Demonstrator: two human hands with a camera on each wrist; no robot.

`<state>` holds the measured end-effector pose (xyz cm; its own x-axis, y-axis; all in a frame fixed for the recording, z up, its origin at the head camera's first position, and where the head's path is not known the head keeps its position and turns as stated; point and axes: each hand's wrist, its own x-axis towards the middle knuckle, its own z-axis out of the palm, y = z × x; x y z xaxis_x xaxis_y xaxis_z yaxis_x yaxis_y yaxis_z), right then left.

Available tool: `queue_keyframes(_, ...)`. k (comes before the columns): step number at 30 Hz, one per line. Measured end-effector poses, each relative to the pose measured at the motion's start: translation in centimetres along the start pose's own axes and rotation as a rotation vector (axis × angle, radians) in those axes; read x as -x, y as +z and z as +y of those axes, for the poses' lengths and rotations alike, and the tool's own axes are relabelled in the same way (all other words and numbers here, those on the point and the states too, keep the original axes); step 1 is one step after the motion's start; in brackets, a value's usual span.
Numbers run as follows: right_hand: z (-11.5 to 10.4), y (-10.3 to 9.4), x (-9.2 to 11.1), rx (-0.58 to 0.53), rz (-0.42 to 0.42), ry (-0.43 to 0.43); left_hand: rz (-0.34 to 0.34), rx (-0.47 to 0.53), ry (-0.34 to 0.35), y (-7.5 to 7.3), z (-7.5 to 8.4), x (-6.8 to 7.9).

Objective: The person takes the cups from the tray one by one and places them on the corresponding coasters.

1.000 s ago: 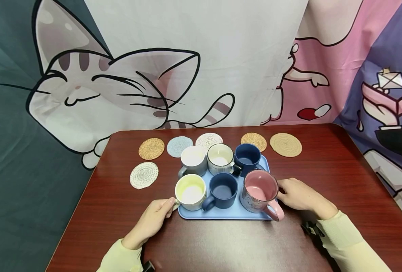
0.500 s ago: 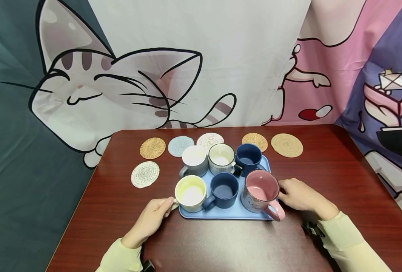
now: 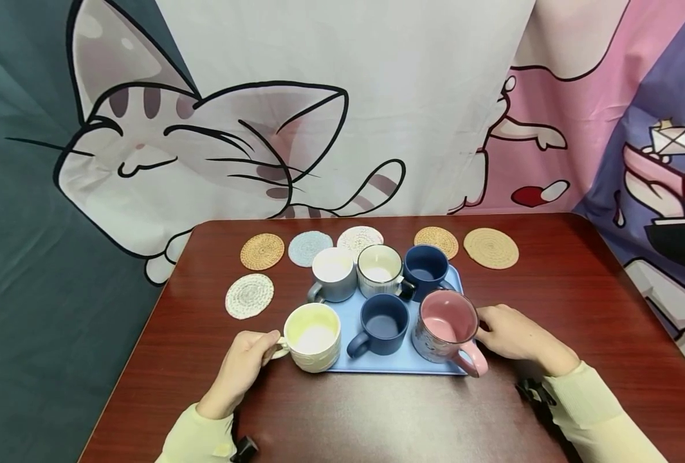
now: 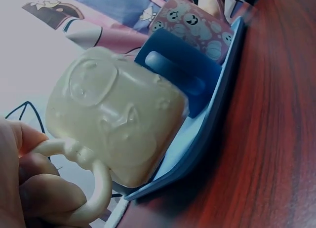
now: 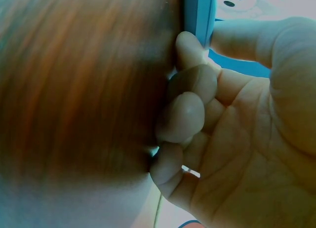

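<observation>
My left hand grips the handle of a cream mug with a pale yellow inside. In the head view this mug overlaps the left front corner of the blue tray. My right hand holds the tray's right side; the right wrist view shows the rim between thumb and curled fingers. A pink mug stands on the tray close by that hand. Left of it stands a small blue mug. Behind are a grey-white mug, a striped cream mug and a dark blue mug.
Round woven coasters lie along the table's back, among them a tan one, a light blue one and a large beige one. A white coaster lies left of the tray. A printed cloth hangs behind the brown table.
My left hand has moved left with the cream mug, away from the small blue mug, baring more of the tray. My right hand keeps its hold on the tray's side.
</observation>
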<state>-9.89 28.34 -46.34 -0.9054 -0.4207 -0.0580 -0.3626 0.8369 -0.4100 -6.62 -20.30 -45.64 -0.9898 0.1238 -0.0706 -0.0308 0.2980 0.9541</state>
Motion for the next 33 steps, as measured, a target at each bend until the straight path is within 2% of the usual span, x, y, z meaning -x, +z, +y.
queue_keyframes(7, 0.3, 0.2, 0.1, -0.008, -0.004, -0.002, 0.084, 0.018, -0.030, -0.5, 0.2, -0.1)
queue_keyframes(13, 0.2, 0.1, 0.0, -0.006, 0.001, -0.006, 0.177, 0.046, -0.015, -1.0, 0.2, -0.2)
queue_keyframes(18, 0.3, 0.1, 0.0, -0.001, 0.010, -0.006, 0.265, 0.144, 0.028, -1.6, 0.0, -0.6)
queue_keyframes(23, 0.1, 0.0, 0.0, -0.002, 0.007, -0.006, 0.324, 0.258, 0.076, -2.2, -0.1, -0.9)
queue_keyframes(33, 0.2, 0.1, 0.0, 0.003, 0.008, -0.007, 0.430, 0.360, 0.066, -2.9, -0.2, -1.3)
